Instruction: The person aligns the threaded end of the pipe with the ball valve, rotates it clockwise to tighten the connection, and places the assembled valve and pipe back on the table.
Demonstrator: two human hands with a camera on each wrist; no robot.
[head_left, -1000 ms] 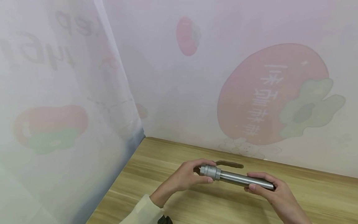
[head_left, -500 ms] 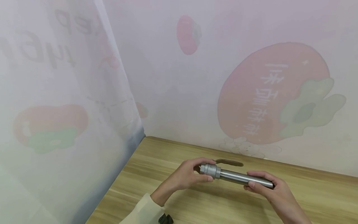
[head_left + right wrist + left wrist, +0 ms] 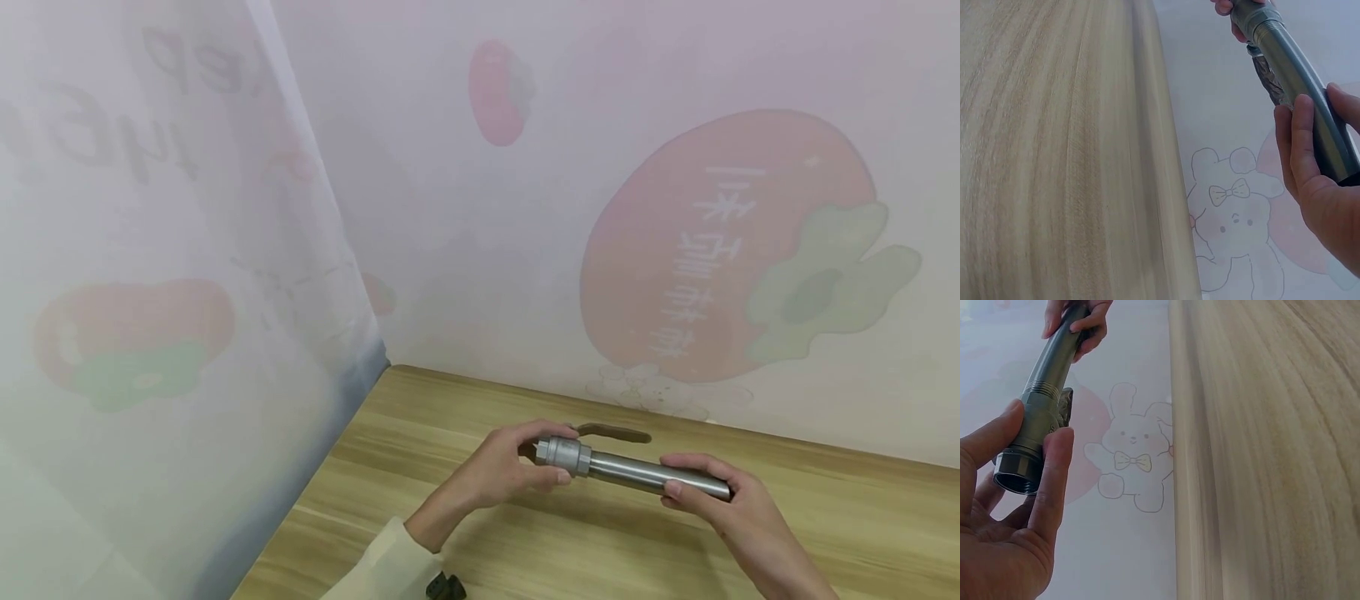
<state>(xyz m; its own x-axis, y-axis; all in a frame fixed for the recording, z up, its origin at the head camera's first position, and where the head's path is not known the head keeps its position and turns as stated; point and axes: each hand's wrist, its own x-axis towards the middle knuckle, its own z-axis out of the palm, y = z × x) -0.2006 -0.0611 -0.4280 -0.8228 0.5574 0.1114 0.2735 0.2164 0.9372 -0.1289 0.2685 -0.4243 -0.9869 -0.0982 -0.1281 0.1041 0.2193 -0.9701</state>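
Left hand (image 3: 501,473) is gripping the ball valve (image 3: 564,455); right hand (image 3: 742,510) is gripping the right end of the steel pipe (image 3: 628,470). Threaded joint (image 3: 1045,389) is apparently being worked; next turn is likely requiring alignment.

Table (image 3: 592,554) | wood-grain top, yellowish brown | darker streaks along the grain

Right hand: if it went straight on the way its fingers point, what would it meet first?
Probably the lever: its end shows just ahead of the right hand in the right wrist view, though depth is unclear.
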